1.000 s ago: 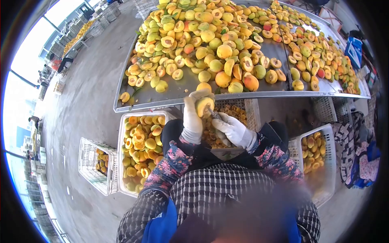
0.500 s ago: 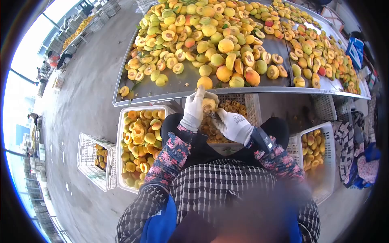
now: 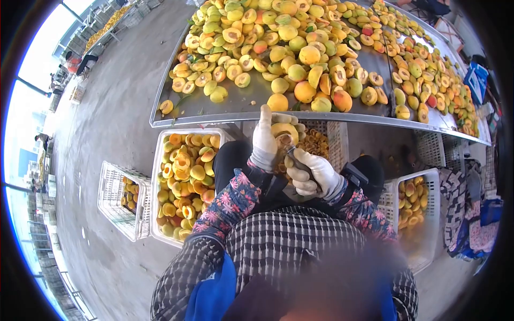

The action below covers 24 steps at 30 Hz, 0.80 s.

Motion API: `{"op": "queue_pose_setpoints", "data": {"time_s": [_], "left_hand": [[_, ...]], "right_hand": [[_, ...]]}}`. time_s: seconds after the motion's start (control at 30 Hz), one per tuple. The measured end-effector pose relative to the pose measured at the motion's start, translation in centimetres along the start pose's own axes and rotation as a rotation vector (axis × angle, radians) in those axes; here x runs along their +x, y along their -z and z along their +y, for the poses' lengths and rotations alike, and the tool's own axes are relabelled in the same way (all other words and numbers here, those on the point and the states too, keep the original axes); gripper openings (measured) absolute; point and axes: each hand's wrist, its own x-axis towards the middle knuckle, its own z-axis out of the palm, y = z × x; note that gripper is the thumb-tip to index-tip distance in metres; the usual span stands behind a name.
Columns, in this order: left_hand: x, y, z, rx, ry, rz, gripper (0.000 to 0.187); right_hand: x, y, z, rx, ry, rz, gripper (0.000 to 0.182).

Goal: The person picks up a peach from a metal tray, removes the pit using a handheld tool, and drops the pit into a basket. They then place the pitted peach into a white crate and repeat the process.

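Observation:
My left hand [image 3: 266,140], in a white glove, holds a halved yellow peach [image 3: 284,135] with its cut face toward me, the thumb pointing up. Gloved in white too, my right hand [image 3: 316,174] is wrapped round the handle of a small tool [image 3: 301,163], whose tip meets the cut face near the stone area. Both hands are over my lap, just in front of the metal table [image 3: 214,116] heaped with halved and whole peaches [image 3: 289,32]. Below the hands, a crate [image 3: 337,147] holds small brown-orange pieces, partly hidden.
A white crate of peach halves [image 3: 184,176] stands at my left, with another crate [image 3: 120,200] beyond it. At my right is one more crate [image 3: 412,203]. Cloths [image 3: 466,214] and a blue box [image 3: 475,80] lie farther right. People sit in the far left background.
My right hand has turned and its fingers now show curled round the tool. The peach half has tilted, showing its cut face more. The view has shifted slightly.

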Motion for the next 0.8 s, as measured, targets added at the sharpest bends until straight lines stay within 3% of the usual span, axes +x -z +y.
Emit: {"op": "queue_pose_setpoints", "data": {"time_s": [0.13, 0.2, 0.27, 0.33, 0.37, 0.4, 0.47, 0.5, 0.57, 0.6, 0.67, 0.73, 0.8], "left_hand": [[1.4, 1.8, 0.1, -0.271, 0.053, -0.075, 0.060], [1.8, 3.3, 0.7, -0.340, 0.059, -0.111, 0.060], [1.5, 4.8, 2.1, -0.389, 0.075, -0.122, 0.061], [0.8, 7.3, 3.7, -0.346, 0.001, -0.057, 0.060], [-0.1, 8.4, 5.0, -0.250, -0.081, 0.025, 0.060], [-1.0, 9.5, 6.4, -0.155, -0.158, 0.106, 0.061], [-2.3, 14.6, 8.7, 0.245, -0.434, 0.216, 0.054], [-3.1, 18.0, 9.4, 0.744, -0.670, 0.442, 0.049], [-5.2, 23.5, 10.7, 1.309, -0.680, 0.751, 0.036], [-6.5, 25.4, 11.1, 1.352, -0.472, 0.831, 0.030], [-9.4, 29.9, 9.9, 1.962, -0.042, 0.757, 0.037], [-11.1, 32.7, 6.0, 1.890, 0.208, 0.974, 0.053], [-12.2, 32.0, 5.5, 2.039, 0.234, 0.851, 0.062]], "right_hand": [[-1.4, 1.1, -0.7, -0.019, 0.083, -0.058, 0.035], [-2.5, 1.7, -1.3, -0.209, 0.139, 0.164, 0.034], [-2.4, 3.5, -1.6, -0.661, 0.142, 0.564, 0.035], [-2.0, 8.9, -0.5, -1.522, 0.332, 0.646, 0.041], [-2.1, 10.0, 0.0, -1.630, 0.229, 0.737, 0.045], [-2.3, 8.5, 0.1, -1.774, 0.281, 0.757, 0.047], [-2.3, 7.2, 0.5, -1.695, 0.191, 0.753, 0.046], [-2.1, 7.2, 0.7, -1.683, 0.159, 0.753, 0.045], [-1.6, 9.3, 1.2, -1.757, 0.148, 0.766, 0.043], [-1.4, 9.1, 1.2, -1.784, 0.114, 0.758, 0.044], [-1.0, 8.4, 1.1, -1.836, 0.053, 0.745, 0.047], [-0.9, 10.2, 1.5, -1.927, 0.079, 0.726, 0.052], [-0.5, 10.1, 1.3, -1.956, 0.052, 0.738, 0.056]]}}
